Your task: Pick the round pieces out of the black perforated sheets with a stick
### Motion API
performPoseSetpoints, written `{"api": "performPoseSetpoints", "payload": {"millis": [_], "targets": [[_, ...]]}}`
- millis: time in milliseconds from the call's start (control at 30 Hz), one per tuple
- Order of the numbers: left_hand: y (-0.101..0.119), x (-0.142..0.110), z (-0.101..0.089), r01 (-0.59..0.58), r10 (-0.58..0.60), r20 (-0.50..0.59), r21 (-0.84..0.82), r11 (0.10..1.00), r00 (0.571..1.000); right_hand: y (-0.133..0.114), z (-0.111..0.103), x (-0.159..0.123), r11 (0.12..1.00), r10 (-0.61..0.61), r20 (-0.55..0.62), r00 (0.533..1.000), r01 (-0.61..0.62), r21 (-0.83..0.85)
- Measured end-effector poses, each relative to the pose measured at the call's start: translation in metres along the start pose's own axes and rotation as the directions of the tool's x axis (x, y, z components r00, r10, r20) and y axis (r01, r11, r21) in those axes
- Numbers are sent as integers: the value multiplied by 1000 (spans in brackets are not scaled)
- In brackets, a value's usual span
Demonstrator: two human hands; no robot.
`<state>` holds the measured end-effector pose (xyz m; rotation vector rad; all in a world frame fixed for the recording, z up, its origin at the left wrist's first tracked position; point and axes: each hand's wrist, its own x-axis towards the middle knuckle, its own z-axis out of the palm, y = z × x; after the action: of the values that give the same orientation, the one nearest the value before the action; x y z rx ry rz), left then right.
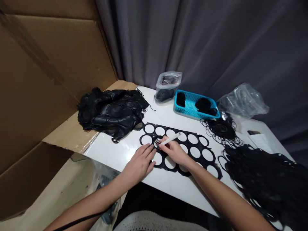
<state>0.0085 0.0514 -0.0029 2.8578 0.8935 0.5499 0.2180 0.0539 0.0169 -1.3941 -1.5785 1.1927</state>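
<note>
A black sheet with rows of round holes point(176, 151) lies flat on the white table, which shows through the holes. My left hand point(141, 160) rests palm down on the sheet's left part, fingers stretched out. In my right hand point(172, 149) is a slim white pen-like tool point(173, 137), gripped near its lower end and slanting up to the right. Its tip is hidden by my fingers, close to a hole on the sheet's left side. Thin black rings or strands show by my right fingertips; I cannot tell whether they are held.
Crumpled black sheets point(115, 110) lie at the left by a large cardboard box point(55, 57). At the back are a plastic bag point(168, 85), a blue basket point(187, 109) with black rings and another clear bag point(244, 101). Black rings point(221, 130) and a big pile of perforated black sheets point(269, 183) occupy the right.
</note>
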Motion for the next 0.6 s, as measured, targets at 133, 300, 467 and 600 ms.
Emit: {"api": "performPoseSetpoints", "payload": {"millis": [133,300,467,600], "targets": [[-2,-1,-1,-2,2,1,-4,1000,1000,0,1,-1,993,-41,-22,999,38,-113],[-1,-2,0,-3,3,10,10,1000,1000,2,2,1,983,-90,-26,996,85,-166],[-1,-2,2,14,-14,7,-1,1000,1000,5,10,-5,917,-237,-21,971,216,-336],[-2,-2,2,9,-9,25,11,1000,1000,12,18,-10,759,-375,77,924,353,-547]]}}
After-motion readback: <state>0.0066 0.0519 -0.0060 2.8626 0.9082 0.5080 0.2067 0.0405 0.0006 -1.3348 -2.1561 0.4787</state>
